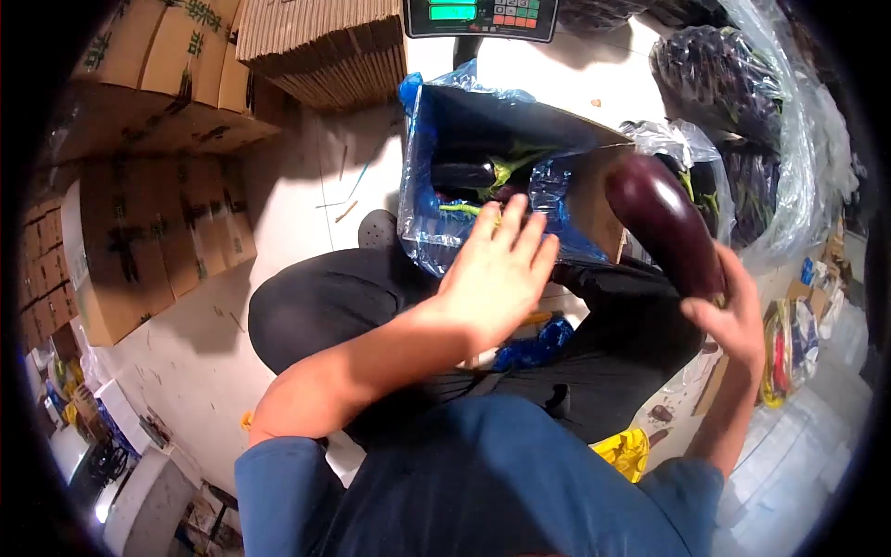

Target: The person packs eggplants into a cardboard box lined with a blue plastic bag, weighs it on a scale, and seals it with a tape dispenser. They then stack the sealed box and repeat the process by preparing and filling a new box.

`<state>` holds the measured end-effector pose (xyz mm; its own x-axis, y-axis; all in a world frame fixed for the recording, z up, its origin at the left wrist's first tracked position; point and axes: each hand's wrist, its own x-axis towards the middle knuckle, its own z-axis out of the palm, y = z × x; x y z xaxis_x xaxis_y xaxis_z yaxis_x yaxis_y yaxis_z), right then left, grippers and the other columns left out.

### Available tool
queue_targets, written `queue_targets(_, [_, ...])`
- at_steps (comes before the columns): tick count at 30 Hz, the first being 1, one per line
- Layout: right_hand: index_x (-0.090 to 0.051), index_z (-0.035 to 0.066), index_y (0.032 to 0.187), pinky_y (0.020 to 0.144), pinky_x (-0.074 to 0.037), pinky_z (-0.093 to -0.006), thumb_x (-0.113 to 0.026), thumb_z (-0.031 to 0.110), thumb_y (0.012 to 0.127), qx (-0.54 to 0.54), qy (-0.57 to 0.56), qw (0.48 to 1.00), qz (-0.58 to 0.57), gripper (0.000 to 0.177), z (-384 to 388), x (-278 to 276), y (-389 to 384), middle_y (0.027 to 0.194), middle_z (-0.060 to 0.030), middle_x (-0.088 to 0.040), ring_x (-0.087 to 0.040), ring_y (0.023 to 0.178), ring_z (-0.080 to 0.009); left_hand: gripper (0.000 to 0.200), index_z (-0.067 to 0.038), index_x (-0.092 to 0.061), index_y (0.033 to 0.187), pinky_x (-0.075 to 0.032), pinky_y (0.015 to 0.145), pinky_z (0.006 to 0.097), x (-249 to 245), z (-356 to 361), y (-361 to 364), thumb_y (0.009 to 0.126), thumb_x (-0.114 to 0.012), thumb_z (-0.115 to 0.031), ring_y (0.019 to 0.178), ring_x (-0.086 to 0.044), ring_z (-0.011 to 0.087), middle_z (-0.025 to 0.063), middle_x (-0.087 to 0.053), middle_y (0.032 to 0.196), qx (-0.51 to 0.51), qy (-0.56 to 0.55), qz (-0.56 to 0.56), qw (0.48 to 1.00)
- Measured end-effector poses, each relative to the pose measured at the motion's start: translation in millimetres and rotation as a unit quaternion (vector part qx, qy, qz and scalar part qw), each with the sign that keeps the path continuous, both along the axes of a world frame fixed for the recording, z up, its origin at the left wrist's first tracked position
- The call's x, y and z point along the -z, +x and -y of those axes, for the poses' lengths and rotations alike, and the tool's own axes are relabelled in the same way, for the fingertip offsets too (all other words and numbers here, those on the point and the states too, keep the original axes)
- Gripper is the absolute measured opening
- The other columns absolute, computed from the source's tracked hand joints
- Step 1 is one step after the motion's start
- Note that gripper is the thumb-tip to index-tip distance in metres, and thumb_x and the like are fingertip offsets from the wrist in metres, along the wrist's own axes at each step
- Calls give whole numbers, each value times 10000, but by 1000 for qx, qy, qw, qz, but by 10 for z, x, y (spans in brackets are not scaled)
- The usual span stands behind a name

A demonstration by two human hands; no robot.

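Dark purple and glossy, a long rounded eggplant [664,218] is in the right hand [733,311] of the person, who sits with the knees apart. The fingers of this hand are closed around its narrower end, and the thick end points up and to the left in the view. The eggplant is in the air, to the right of an open brown cardboard box with a blue plastic lining [418,227], which stands in front of the person.

The left hand [492,278] is over the near edge of this box. Its fingers are stretched out and a little spread, and I see nothing held in them; whether the fingertips touch the contents, I cannot tell. Inside the box lie other dark eggplants with green stems [464,174], partly in shadow.

Beyond the box there is a black electronic scale with a green lit display [478,20]. At the left stand brown cartons with dark printing [130,246], and near them a stack of flat folded cardboard [325,60]. At the right are clear plastic bags filled with dark eggplants [719,79].
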<state>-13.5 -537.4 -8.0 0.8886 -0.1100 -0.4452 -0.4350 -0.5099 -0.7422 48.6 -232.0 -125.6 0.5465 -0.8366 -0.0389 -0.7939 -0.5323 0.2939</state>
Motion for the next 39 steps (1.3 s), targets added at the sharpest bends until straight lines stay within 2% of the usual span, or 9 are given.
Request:
queue_targets(4, [-568, -50, 1298, 941, -510, -365, -836, 270, 712, -166, -13, 985, -43, 719, -462, 457, 845, 1086, -139, -689, -650, 1019, -201, 379, 25, -645, 1143, -535, 777, 436, 81, 13, 5, 826, -661, -182, 916, -689, 307, 154, -699, 979, -1, 154, -75, 985])
queue_targets(7, [-584, -50, 1252, 832, -536, -394, -821, 293, 710, -301, -31, 944, -132, 683, -833, 949, 1364, 956, -166, -692, -678, 905, -274, 166, -29, -687, 923, -537, 653, 384, 12, -24, 80, 813, -617, -131, 745, -687, 241, 91, -689, 810, 26, 103, -87, 990])
queue_targets(8, [-605, -63, 1205, 791, -541, -405, -820, 310, 701, -372, -59, 925, -45, 662, -891, 1294, 1400, 902, -181, -694, -685, 857, -299, 141, -41, -687, 888, -537, 644, 375, -5, -34, 93, 804, -621, -133, 740, -687, 237, 92, -690, 806, 23, 86, -84, 992])
queue_targets(11, [-638, -81, 1066, 769, -529, -410, -821, 339, 684, -439, -97, 884, -128, 597, -1213, 1538, 1570, 894, -203, -701, -687, 847, -314, 101, -67, -688, 802, -549, 633, 351, -30, -42, 115, 779, -625, -142, 741, -690, 234, 101, -693, 808, 8, 27, -68, 997])
queue_targets(18, [-526, -39, 1377, 971, -495, -380, -837, 398, 773, -360, 155, 909, -140, 808, -975, 2371, 1396, 1191, -214, -681, -648, 1097, -268, 113, -44, -686, 831, -577, 656, 356, 20, -1, 0, 797, -632, -137, 786, -710, 247, 111, -698, 825, 81, 22, -112, 990])
queue_targets(22, [-573, -42, 1324, 970, -503, -437, -786, 503, 794, -426, -115, 873, -206, 790, -933, 2017, 1347, 1176, -292, -671, -653, 1111, -391, 119, -44, -686, 848, -584, 668, 359, -23, -40, -11, 814, -629, -143, 782, -713, 248, 117, -699, 833, 114, -4, -151, 982])
queue_targets(28, [-749, 15, 1024, 858, -559, -454, -752, 446, 789, -514, -355, 750, -220, 491, -861, 1875, 1243, 1017, -237, -726, -706, 976, -371, 182, -9, -668, 927, -592, 667, 381, -16, -10, -127, 791, -656, -129, 797, -717, 274, 141, -698, 859, 111, -42, -157, 980])
queue_targets(33, [-768, 58, 887, 790, -570, -441, -609, 183, 836, -592, -395, 689, -137, 209, -675, 1805, 974, 935, -175, -747, -731, 909, -321, 190, 0, -661, 929, -589, 670, 387, 60, 16, -226, 789, -651, -128, 798, -718, 285, 149, -698, 864, 128, -50, -148, 979])
queue_targets(39, [-742, 108, 755, 703, -517, -385, -637, 200, 813, -561, -489, 662, 86, 151, -480, 1630, 764, 821, -96, -718, -689, 814, -247, 185, -8, -663, 916, -579, 666, 386, 51, 44, -263, 786, -651, -140, 786, -717, 275, 139, -701, 861, 136, -62, -141, 979])
